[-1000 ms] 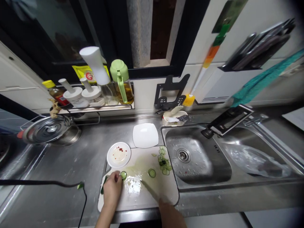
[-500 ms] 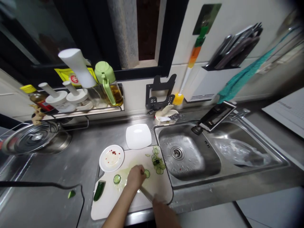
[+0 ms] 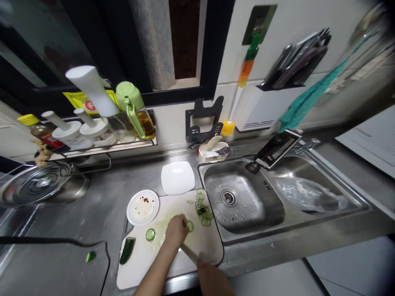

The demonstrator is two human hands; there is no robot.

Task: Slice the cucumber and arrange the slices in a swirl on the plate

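Note:
A white cutting board (image 3: 138,269) lies below both hands. My left hand (image 3: 177,231) is closed near its middle, fingers curled at a cucumber slice (image 3: 189,226); what they hold is mostly hidden. My right hand (image 3: 205,267), blurred, grips a knife at the board's front edge, its blade (image 3: 189,251) pointing toward my left hand. Another slice (image 3: 150,234) lies left of my left hand. Several overlapping slices (image 3: 204,213) sit at the board's right side, and a dark green cucumber piece (image 3: 127,250) rests at its left.
A round plate (image 3: 131,209) with red bits overlaps the board's back left corner. Behind the board is a square white plate (image 3: 178,177). The sink (image 3: 247,197) adjoins on the right. A cucumber end (image 3: 90,257) lies at the left.
The whole view has shifted slightly, so most things appear a little further left. Both hands keep nearly the same place over the board.

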